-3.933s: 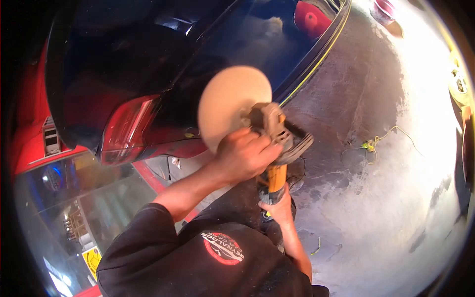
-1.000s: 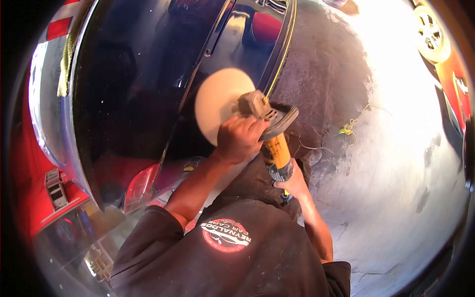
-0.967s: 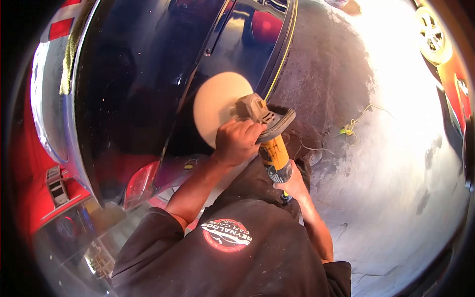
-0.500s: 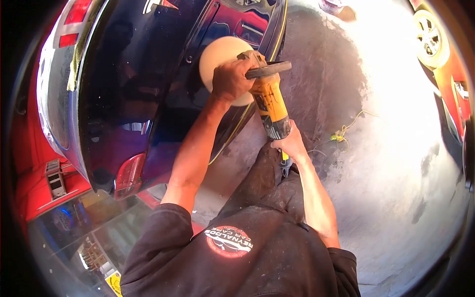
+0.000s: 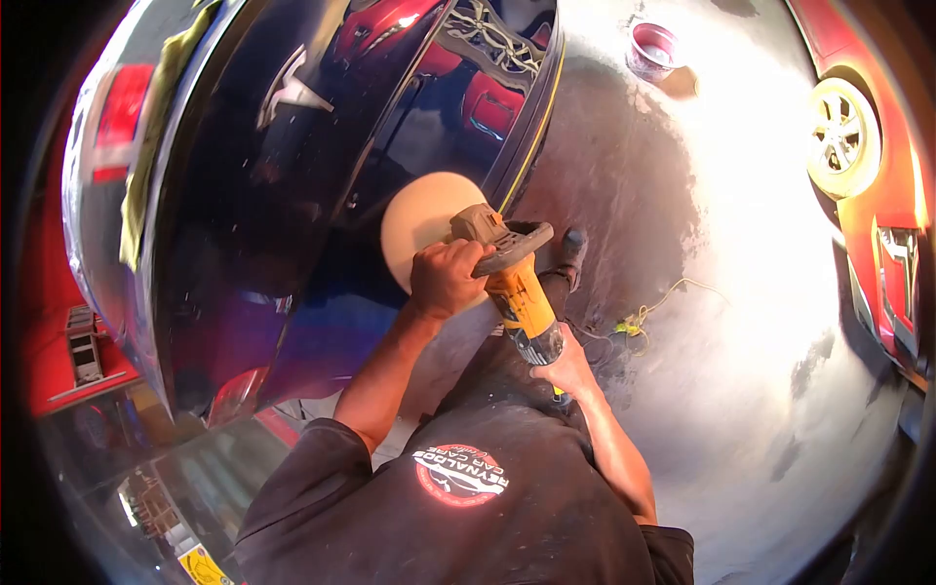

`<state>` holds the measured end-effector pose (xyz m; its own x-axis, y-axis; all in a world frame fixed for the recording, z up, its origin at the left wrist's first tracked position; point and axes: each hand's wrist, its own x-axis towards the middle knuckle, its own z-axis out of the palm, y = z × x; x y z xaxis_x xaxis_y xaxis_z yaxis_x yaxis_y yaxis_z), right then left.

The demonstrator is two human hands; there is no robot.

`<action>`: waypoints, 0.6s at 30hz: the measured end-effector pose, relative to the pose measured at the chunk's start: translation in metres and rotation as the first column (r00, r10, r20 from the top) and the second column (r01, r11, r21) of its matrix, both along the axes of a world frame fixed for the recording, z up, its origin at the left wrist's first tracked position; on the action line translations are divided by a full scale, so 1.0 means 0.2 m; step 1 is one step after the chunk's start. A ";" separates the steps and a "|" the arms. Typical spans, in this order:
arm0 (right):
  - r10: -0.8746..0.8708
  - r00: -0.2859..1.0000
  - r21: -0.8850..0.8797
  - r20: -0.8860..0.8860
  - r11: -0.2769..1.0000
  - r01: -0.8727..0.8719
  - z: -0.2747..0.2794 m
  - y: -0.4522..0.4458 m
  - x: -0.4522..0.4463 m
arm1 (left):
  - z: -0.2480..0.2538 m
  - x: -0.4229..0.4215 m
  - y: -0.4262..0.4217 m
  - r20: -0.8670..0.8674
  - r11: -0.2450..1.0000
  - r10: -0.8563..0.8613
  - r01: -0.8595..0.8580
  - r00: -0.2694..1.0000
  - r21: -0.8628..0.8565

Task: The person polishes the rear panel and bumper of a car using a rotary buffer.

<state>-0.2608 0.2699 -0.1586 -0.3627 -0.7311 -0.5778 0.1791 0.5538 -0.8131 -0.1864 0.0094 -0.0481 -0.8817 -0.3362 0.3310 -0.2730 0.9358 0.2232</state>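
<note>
Head view: the left hand (image 5: 447,280) curls round the front handle (image 5: 531,242) of the polisher (image 5: 524,304), apparently steadying its pad (image 5: 427,210) against the dark car (image 5: 244,214) near the yellow-lined edge (image 5: 535,146); the right hand (image 5: 567,366) clasps the rear grip (image 5: 539,345), likely for balance.

polisher (image 5: 524,302) showing yellow and black | pad (image 5: 419,214) on polisher showing plain cream | car (image 5: 249,214) beside polisher showing dark blue

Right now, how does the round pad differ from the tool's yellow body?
The round pad is a pale disc; the yellow body is long, with a black end. The round pad lies toward the dark car; the yellow body lies nearer the shirt. Both belong to one tool.
</note>
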 end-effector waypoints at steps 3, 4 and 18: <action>-0.022 0.999 0.004 -0.025 1.000 0.022 0.01 -0.07 -0.26 | -0.02 -0.26 -0.09 -0.031 0.998 -0.025 0.026 0.999 0.051; -0.006 1.000 0.028 -0.019 1.000 0.006 0.01 -0.11 -0.35 | -0.03 -0.36 -0.11 -0.037 0.998 -0.021 0.023 0.999 0.061; -0.017 0.999 0.040 0.044 0.999 0.015 0.16 -0.49 -1.19 | 0.10 -1.21 -0.54 -0.014 0.992 -0.016 0.017 1.000 0.127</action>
